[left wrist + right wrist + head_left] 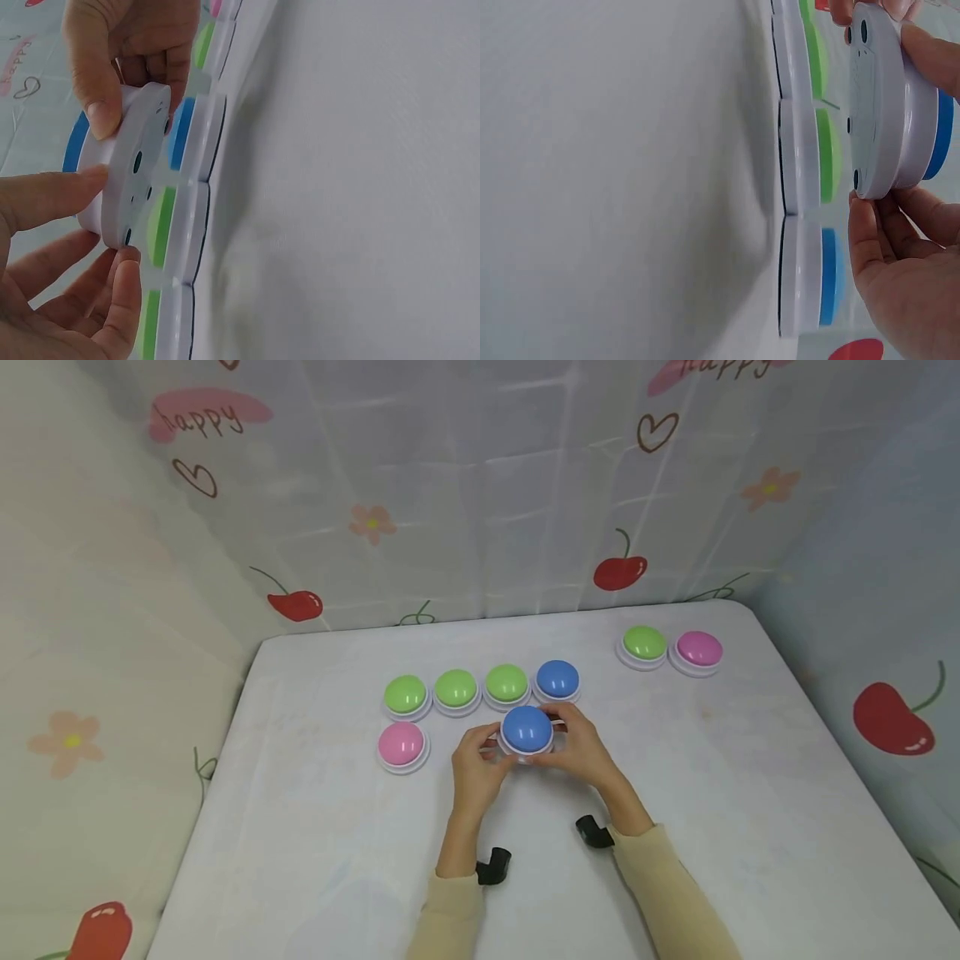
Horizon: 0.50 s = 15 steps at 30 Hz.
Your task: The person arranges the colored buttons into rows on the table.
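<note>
A blue push button (527, 729) with a round white base is held between both hands, lifted off the table. My left hand (477, 770) grips its left side, thumb at the front and fingers behind. On the opposite side my right hand (581, 750) pinches the base the same way. The button's white underside (139, 165), with small dark holes, shows in the left wrist view. Just behind it stands a row: three green buttons, one of them this green button (507, 683), and a second blue button (557, 680) at the right end.
A pink button (401, 744) sits in front of the row's left end. Toward the table's back right, another green button (644, 643) and a magenta button (699, 649) stand side by side. A printed curtain (480, 485) hangs behind the white table (750, 827).
</note>
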Each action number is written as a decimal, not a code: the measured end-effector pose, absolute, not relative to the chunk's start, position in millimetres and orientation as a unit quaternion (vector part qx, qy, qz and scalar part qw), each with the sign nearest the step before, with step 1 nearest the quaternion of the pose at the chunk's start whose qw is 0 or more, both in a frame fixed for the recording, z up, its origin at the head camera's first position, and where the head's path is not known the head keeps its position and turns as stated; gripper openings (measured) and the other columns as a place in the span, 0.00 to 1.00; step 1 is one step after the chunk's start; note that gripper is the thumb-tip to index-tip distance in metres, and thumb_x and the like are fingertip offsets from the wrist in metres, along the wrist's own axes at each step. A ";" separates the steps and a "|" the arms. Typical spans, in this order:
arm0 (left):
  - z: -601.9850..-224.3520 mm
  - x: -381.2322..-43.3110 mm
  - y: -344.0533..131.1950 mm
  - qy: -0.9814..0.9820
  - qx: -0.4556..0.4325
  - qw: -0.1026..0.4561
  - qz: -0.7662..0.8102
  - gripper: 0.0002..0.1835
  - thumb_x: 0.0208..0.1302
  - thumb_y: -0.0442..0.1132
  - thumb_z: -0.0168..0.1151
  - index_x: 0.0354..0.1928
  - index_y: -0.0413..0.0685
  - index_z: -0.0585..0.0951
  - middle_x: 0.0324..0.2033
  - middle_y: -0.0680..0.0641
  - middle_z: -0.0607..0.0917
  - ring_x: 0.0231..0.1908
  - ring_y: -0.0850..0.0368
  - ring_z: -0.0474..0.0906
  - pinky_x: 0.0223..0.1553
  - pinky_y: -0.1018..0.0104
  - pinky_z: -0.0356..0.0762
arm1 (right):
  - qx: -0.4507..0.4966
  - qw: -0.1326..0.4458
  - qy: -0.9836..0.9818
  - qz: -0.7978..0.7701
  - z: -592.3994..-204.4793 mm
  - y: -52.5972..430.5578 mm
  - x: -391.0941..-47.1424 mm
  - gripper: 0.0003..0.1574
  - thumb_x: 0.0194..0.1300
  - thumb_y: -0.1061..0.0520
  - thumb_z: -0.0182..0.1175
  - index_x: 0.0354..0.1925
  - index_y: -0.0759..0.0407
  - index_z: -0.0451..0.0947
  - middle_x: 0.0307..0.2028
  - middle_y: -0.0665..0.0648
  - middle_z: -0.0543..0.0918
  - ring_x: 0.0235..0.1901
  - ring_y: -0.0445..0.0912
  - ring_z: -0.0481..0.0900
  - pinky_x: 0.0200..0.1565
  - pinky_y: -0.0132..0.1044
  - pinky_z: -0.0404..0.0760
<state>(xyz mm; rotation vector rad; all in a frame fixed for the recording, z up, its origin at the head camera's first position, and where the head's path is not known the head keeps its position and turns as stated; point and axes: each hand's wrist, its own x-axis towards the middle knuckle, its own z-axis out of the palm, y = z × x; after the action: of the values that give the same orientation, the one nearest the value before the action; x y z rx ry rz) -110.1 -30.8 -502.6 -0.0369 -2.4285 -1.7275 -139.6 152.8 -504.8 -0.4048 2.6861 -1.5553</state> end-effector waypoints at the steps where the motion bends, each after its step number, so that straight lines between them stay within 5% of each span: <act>1: -502.8 -109.3 -34.1 -0.813 -0.009 0.088 -0.576 0.28 0.43 0.24 0.75 0.52 0.36 0.82 0.47 0.39 0.83 0.44 0.44 0.82 0.45 0.55 0.85 | -0.133 0.005 0.858 -0.496 -504.5 148.3 -140.9 0.51 0.39 0.59 0.81 0.61 0.66 0.69 0.57 0.64 0.76 0.57 0.57 0.75 0.60 0.53 0.77; 15: -509.1 -104.4 -74.2 -0.846 0.069 0.124 -0.515 0.28 0.44 0.24 0.75 0.53 0.36 0.81 0.46 0.38 0.84 0.42 0.45 0.82 0.45 0.53 0.84 | -0.176 0.028 0.857 -0.483 -511.3 91.4 -156.4 0.50 0.39 0.59 0.81 0.60 0.68 0.70 0.56 0.64 0.76 0.57 0.56 0.76 0.60 0.47 0.78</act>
<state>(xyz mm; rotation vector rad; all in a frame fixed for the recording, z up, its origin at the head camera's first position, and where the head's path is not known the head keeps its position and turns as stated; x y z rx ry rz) -104.4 -74.2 -509.1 0.2012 -2.4662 -1.5007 -156.4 91.4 -511.3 -0.5443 2.6465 -1.4914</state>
